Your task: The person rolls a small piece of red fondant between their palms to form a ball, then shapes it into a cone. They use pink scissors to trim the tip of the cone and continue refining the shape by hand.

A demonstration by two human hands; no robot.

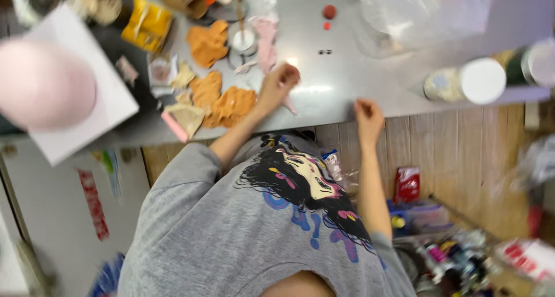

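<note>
Pink strip [288,104], soft and pale, lay on the grey worktop [341,83] under the left hand [279,80], whose fingers were curled together on its upper end. Orange flattened pieces [228,106] lay just beside it. Right hand [368,113] rested at the worktop's near edge, fingers curled together, nothing visible in them. White-lidded jar [465,82] stood well apart.

Both bare forearms stretch forward from pushed-up grey sleeves, well apart from each other. The left hand [280,81] sits farther out, its fingers curled inward into a loose fist and its wrist bent slightly. The right hand [367,114] lies nearer the body, fingers bunched together in a pinch at the tips, with the forearm running straight back to the elbow.
</note>
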